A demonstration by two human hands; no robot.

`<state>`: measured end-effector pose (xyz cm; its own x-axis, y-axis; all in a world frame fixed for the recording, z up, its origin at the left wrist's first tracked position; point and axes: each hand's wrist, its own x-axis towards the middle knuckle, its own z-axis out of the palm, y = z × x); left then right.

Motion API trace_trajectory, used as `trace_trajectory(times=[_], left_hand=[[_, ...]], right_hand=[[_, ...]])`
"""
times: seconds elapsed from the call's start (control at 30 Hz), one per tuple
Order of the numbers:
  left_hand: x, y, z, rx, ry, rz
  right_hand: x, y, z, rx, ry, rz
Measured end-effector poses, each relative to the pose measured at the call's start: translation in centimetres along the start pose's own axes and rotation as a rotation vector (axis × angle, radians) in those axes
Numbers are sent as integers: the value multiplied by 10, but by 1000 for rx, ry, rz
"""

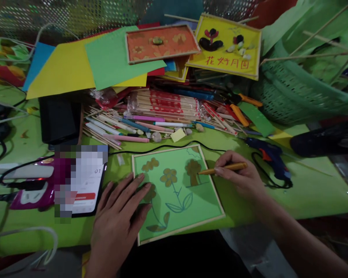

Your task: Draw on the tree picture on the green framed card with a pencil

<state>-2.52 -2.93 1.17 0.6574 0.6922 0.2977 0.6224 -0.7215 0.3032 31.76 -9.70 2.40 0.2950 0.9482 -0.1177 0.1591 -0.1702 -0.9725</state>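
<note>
A green sheet framed with thin wooden sticks [178,189] lies at the front of the table. Drawn on it are flowers, a cloud, a tree and a partial sun, several of them filled in brown-gold. My left hand [120,210] rests flat, fingers spread, over the sheet's left edge and covers part of a flower. Between the fingers of my right hand [240,173] is a gold-brown marker [227,168]. Its tip points left and meets the drawn tree [193,172] near the trunk; whether it touches the paper I cannot tell.
Left of the sheet, a lit phone [88,185] lies by a purple power strip [43,193]. Behind are markers, a pack of wooden sticks [165,103], orange-handled pliers [239,114] and two framed pictures. A glue gun [269,156] and green basket [295,88] stand right. A black cable crosses behind the sheet.
</note>
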Motion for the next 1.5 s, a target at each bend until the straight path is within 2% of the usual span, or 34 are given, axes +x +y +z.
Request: trace_trajectory(times=[0.2,0.37,0.77,0.9,1.5], left_hand=[[0,-1,1,2,-12,-1],[0,-1,1,4,-9,-8],[0,0,0,0,-2,2],[-2,-1,1,4,-19,-6],[-1,-1,0,1,-8,-2]], right_hand=[[1,0,1,1,-15,5],[1,1,0,-19,30,-14],[1,1,-1,-7,-37,8],[1,-1,-1,-34,-7,3],[0,-3,0,-49,-38,16]])
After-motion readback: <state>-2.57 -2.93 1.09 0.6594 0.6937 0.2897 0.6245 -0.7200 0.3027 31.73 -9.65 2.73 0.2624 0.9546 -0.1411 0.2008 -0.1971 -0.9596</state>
